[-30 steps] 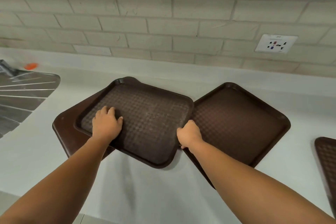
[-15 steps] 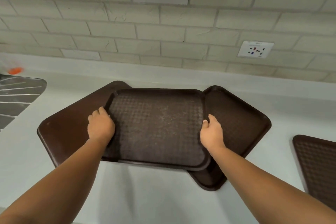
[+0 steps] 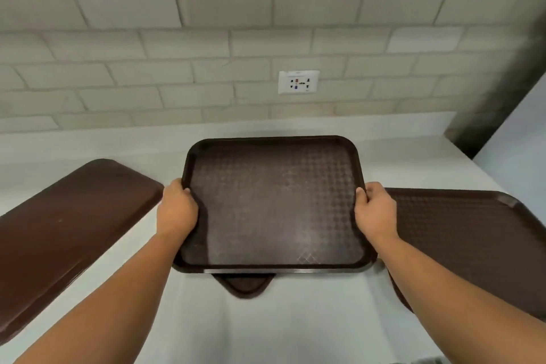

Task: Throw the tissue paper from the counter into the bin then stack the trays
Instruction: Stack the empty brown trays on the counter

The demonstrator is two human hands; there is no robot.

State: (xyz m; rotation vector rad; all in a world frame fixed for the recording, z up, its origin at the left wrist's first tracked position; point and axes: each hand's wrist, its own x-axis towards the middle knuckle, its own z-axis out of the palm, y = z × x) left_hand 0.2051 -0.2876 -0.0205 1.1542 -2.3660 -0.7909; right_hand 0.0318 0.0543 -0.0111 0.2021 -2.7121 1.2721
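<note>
A dark brown textured tray (image 3: 274, 204) is held level in the middle of the view, above the pale counter (image 3: 266, 325). My left hand (image 3: 177, 210) grips its left rim and my right hand (image 3: 373, 211) grips its right rim. Beneath it lies a second brown tray (image 3: 246, 285), of which only one rounded corner shows at the front. A smooth brown tray (image 3: 68, 227) lies upside down on the counter to the left. Another textured tray (image 3: 469, 245) lies to the right, partly behind my right forearm. No tissue paper or bin is in view.
A tiled wall with a white power socket (image 3: 298, 81) rises behind the counter. The counter ends at a dark edge (image 3: 484, 139) at the far right.
Both hands carried the gripped tray to the right, off the smooth upside-down tray, and squared it over the second tray. The view swung right, so the sink drainer left the frame.
</note>
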